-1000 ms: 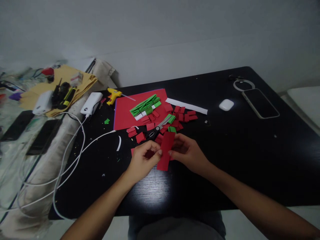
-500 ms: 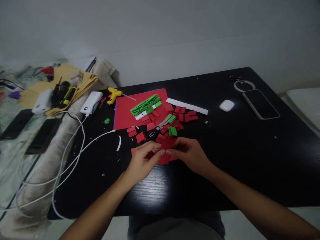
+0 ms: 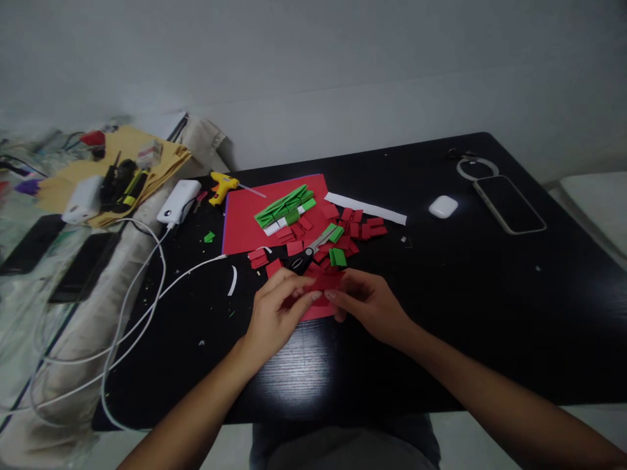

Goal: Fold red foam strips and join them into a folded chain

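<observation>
Between both hands is a small piece of red paper (image 3: 327,282), pinched near its lower edge. My left hand (image 3: 280,303) grips it from the left with thumb and fingers, and my right hand (image 3: 372,301) from the right; the thumb tips nearly meet. Under the hands lies a red sheet (image 3: 318,311), mostly covered. Just beyond are scissors (image 3: 309,253) with black handles, amid several folded red paper pieces (image 3: 360,228) and a folded green piece (image 3: 337,256). Behind these, a row of folded green paper (image 3: 285,205) rests on a large red sheet (image 3: 240,228).
A yellow glue gun (image 3: 224,187) and a white power bank (image 3: 179,201) stand at the back left, with a white cable (image 3: 164,261) looping over the table edge. A white strip (image 3: 367,208) lies behind the pieces. An earbud case (image 3: 443,207) and a phone (image 3: 509,204) are on the right.
The red paper between my fingers now shows less of its length; the part that hung below my thumbs is no longer seen there. Both hands stay almost in place.
</observation>
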`<state>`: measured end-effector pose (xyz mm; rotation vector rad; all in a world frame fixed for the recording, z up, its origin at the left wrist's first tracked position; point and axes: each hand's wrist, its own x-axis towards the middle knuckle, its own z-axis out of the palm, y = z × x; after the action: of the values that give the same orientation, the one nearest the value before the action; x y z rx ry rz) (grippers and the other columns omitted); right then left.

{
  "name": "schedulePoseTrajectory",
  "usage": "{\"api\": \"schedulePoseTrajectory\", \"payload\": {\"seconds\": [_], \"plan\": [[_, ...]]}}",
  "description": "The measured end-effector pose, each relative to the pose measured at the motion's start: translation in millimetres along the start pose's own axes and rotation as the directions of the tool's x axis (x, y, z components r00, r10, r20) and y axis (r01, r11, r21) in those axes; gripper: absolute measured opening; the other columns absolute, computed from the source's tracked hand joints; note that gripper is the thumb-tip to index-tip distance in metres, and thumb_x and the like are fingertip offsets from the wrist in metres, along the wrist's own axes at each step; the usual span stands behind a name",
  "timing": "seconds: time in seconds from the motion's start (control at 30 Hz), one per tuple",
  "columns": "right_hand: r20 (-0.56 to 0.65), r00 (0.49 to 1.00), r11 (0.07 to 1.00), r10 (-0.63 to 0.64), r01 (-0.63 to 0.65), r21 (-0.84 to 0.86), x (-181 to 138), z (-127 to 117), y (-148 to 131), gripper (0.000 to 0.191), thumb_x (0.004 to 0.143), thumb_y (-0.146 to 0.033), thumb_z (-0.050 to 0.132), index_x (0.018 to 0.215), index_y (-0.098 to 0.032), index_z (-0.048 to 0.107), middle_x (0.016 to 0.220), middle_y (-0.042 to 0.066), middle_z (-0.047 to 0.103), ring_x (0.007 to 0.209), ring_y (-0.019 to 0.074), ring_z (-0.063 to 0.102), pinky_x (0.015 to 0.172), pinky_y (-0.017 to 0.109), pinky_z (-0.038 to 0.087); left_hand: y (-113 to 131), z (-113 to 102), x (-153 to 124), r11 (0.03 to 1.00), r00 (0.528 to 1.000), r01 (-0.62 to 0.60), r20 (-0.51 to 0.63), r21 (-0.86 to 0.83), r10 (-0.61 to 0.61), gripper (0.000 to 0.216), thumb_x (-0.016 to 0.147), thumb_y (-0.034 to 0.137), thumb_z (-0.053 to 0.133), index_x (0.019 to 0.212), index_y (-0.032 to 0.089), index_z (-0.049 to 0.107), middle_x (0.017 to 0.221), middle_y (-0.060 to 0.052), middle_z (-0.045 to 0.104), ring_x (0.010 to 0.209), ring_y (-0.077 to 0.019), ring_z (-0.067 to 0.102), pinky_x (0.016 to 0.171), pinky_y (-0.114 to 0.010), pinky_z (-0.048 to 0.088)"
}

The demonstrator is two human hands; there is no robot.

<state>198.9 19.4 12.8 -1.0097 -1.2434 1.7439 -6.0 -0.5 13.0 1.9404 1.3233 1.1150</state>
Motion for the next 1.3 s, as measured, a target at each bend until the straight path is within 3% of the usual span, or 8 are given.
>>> {"api": "schedulePoseTrajectory", "payload": {"seconds": [0.17, 0.33, 0.43, 0.77, 0.97, 1.17, 1.3], "plan": [[-0.009, 0.997, 0.997, -0.07, 0.07, 0.011, -0.8, 0.6, -0.8, 0.018, 0.083, -0.039, 0.081, 0.092, -0.023, 0.078, 0.091, 0.003, 0.078, 0.084, 0.0193, 0.076, 0.074, 0.03, 0.062, 1.5, -1.3, 1.2, 1.0, 0.999, 0.015, 0.034, 0.002, -0.015, 0.021, 0.095, 0.015, 0.065, 0.113, 0.021, 0.074, 0.077, 0.001, 0.065, 0.07, -0.0122, 0.062, 0.069, -0.023, 0.051], [-0.007, 0.996, 0.996, -0.093, 0.093, -0.002, -0.7, 0.1, 0.2, 0.014, 0.083, -0.031, 0.081, 0.095, -0.024, 0.078, 0.096, 0.004, 0.08, 0.09, 0.0201, 0.077, 0.083, 0.033, 0.063, 4.2, -1.0, 0.7, 0.998, 1.0, 0.02, 0.017, -0.063, -0.019, 0.021, 0.092, 0.011, 0.064, 0.109, 0.019, 0.074, 0.093, -0.004, 0.076, 0.078, -0.013, 0.07, 0.075, -0.024, 0.055], [-0.023, 0.993, 0.993, -0.12, 0.12, 0.007, -0.2, 0.2, 2.0, 0.023, 0.08, -0.023, 0.082, 0.103, -0.025, 0.077, 0.102, 0.004, 0.08, 0.094, 0.0192, 0.077, 0.085, 0.031, 0.061, 4.0, -0.6, 0.4, 0.991, 0.998, 0.063, 0.023, -0.12, -0.061, 0.022, 0.09, 0.01, 0.066, 0.108, 0.019, 0.074, 0.099, -0.005, 0.077, 0.082, -0.0139, 0.071, 0.078, -0.024, 0.056], [-0.035, 0.996, 0.997, -0.076, 0.077, 0.008, -0.7, 1.0, 1.9, 0.03, 0.075, -0.021, 0.085, 0.105, -0.025, 0.077, 0.1, 0.003, 0.08, 0.09, 0.0202, 0.077, 0.085, 0.034, 0.063, 0.8, 1.5, -1.1, 0.939, 0.985, 0.158, 0.112, -0.306, -0.129, 0.018, 0.091, 0.015, 0.068, 0.108, 0.019, 0.071, 0.097, -0.006, 0.069, 0.078, -0.0142, 0.068, 0.069, -0.025, 0.057], [-0.043, 0.993, 0.994, -0.106, 0.106, -0.003, -1.1, 0.2, 1.5, 0.028, 0.076, -0.022, 0.085, 0.102, -0.027, 0.078, 0.099, 0.002, 0.079, 0.09, 0.02, 0.076, 0.083, 0.033, 0.063, 2.6, 2.2, -0.2, 0.909, 0.986, 0.165, 0.077, -0.384, -0.147, 0.025, 0.088, 0.015, 0.071, 0.112, 0.019, 0.067, 0.091, -0.004, 0.073, 0.079, -0.0146, 0.071, 0.073, -0.025, 0.059], [-0.039, 0.983, 0.983, -0.178, 0.175, -0.058, -2.4, 0.6, 2.3, 0.025, 0.078, -0.021, 0.083, 0.102, -0.027, 0.079, 0.099, 0.003, 0.079, 0.088, 0.0195, 0.075, 0.081, 0.032, 0.061, 0.4, 1.6, -2.5, 0.93, 0.988, 0.155, 0.08, -0.333, -0.135, 0.016, 0.09, 0.016, 0.07, 0.106, 0.018, 0.07, 0.092, -0.006, 0.072, 0.079, -0.0146, 0.07, 0.072, -0.025, 0.057], [-0.013, 0.956, 0.936, -0.294, 0.285, -0.208, -4.0, -1.2, 1.3, 0.014, 0.081, -0.019, 0.08, 0.094, -0.026, 0.08, 0.098, 0.004, 0.079, 0.09, 0.0203, 0.074, 0.084, 0.032, 0.059, -1.2, 1.2, -3.4, 0.953, 0.993, 0.114, 0.024, -0.28, -0.111, 0.016, 0.09, 0.016, 0.07, 0.106, 0.019, 0.072, 0.097, -0.006, 0.072, 0.08, -0.0145, 0.069, 0.073, -0.025, 0.056]]}}
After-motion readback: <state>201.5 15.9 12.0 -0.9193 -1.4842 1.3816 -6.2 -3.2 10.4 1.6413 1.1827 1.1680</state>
